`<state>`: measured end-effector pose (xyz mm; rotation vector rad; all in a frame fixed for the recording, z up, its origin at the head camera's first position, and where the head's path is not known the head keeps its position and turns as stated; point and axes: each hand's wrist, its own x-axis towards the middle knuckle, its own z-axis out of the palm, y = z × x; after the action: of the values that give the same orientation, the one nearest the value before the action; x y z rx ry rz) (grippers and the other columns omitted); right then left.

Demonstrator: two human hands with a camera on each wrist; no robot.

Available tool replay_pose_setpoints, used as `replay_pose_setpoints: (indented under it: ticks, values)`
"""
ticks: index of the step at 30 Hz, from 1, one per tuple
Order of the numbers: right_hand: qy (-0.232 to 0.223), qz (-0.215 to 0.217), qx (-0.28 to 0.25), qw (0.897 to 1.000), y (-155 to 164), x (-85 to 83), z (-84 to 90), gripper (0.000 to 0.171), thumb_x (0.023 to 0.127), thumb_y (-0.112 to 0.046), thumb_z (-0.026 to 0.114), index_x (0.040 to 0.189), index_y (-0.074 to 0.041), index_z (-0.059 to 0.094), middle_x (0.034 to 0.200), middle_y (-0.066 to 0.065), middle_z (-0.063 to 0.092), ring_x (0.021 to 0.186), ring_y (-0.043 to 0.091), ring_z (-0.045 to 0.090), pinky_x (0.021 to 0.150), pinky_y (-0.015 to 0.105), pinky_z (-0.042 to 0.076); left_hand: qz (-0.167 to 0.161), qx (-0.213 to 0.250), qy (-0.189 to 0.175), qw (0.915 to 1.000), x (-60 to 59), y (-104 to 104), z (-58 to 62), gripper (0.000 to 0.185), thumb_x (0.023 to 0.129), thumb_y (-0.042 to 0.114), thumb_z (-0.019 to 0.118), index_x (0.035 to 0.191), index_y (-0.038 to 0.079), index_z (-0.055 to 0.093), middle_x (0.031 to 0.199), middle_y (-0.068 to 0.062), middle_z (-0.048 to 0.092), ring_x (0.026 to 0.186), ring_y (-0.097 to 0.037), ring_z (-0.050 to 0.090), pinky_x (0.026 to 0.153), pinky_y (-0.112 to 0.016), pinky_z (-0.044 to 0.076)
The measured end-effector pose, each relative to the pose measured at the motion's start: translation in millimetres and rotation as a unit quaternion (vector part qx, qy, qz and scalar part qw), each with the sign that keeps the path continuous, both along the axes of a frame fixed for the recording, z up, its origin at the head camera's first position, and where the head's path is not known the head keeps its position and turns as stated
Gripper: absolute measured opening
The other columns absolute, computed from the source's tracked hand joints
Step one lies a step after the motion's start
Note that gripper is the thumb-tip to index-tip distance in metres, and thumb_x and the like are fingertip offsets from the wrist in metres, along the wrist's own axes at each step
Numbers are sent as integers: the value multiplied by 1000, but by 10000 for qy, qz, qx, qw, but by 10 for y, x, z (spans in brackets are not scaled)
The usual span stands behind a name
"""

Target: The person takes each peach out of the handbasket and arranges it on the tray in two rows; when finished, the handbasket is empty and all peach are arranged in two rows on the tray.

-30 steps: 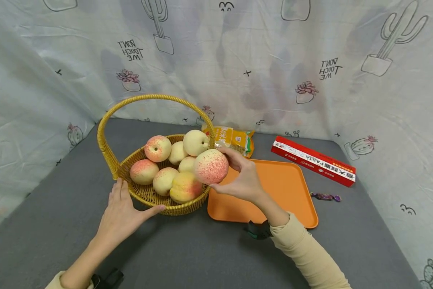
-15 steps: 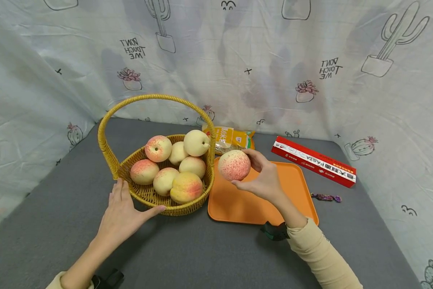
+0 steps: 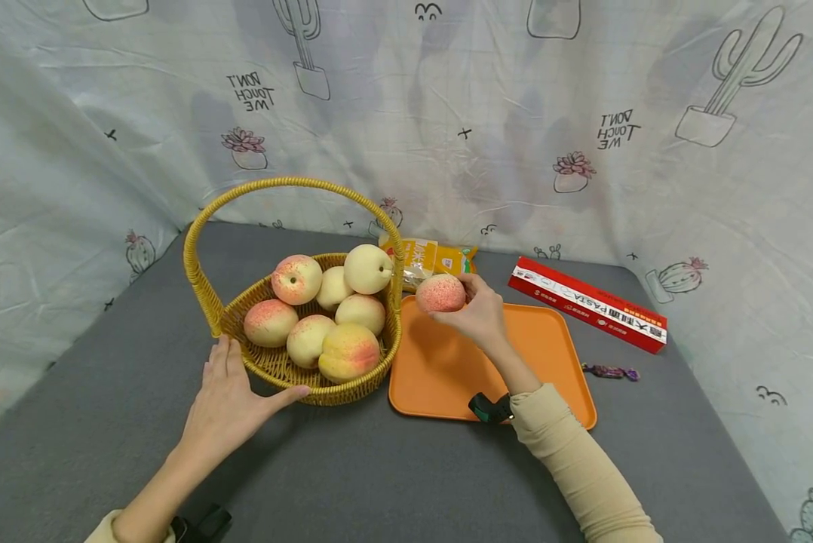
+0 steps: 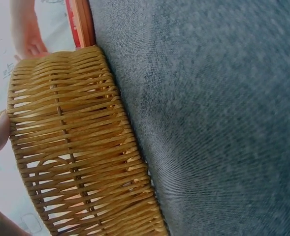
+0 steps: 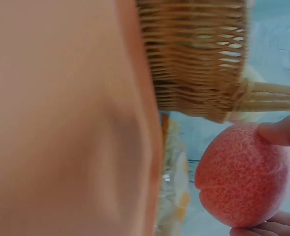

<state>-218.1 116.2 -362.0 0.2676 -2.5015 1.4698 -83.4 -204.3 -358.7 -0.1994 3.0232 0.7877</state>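
My right hand (image 3: 477,309) grips a pink-speckled peach (image 3: 441,292) above the orange tray (image 3: 488,354). In the right wrist view the thumb lies over one side of that peach (image 5: 245,177) and fingers support the other. At the left, my left hand (image 3: 233,403) rests against the yellow wicker basket (image 3: 342,394), its fingers fairly straight near the handle's base and its thumb stretched along the front rim. Several peaches lie in the basket, among them a yellow one with a red blush (image 3: 348,353) at the front and a pale one (image 3: 368,268) at the back.
Behind the tray lies an orange-and-clear food bag (image 3: 440,256), partly covered by the basket. A red pasta box (image 3: 590,303) lies at the back right, with a purple wrapped candy (image 3: 612,371) nearer. The basket's tall handle (image 3: 291,182) arches over the fruit.
The right hand has carried the peach right, away from the basket's edge, then slightly farther back over the tray, turning it. The left hand and the basket have stayed put.
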Motion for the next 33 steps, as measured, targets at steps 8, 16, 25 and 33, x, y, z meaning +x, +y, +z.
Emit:
replay_pose_setpoints:
  ticks: [8,16,25,33]
  values:
    - [-530,-243,672,9960,-192,-219,-134,64,63,-20,90,117,0,63,111,15,67,101,31,62,84,42,54,7,24,28,10000,0,-1,13,135,73,71,69,146,-20,1,152,-41,-5,137,-59,4,104,-71,18]
    - [-921,-352,916,9909,-316,-335,-214,68,62,-21,90,121,1,62,114,16,65,103,32,61,87,41,53,10,16,59,10000,21,9,27,134,73,71,69,145,-21,3,152,-41,-3,138,-57,3,106,-70,18]
    - [-994,-203,1153,9881,-336,-402,-204,66,69,-22,86,125,3,60,117,18,65,106,32,61,88,41,52,-9,-39,48,10000,35,23,29,135,73,72,68,145,-21,4,152,-41,-2,138,-57,4,105,-70,18]
    - [-1120,189,1826,9766,-293,-428,-134,76,80,-34,79,138,4,48,129,24,58,116,37,56,95,45,49,-1,-29,-59,10000,14,22,40,134,74,71,68,145,-21,2,152,-41,-4,138,-58,4,105,-71,18]
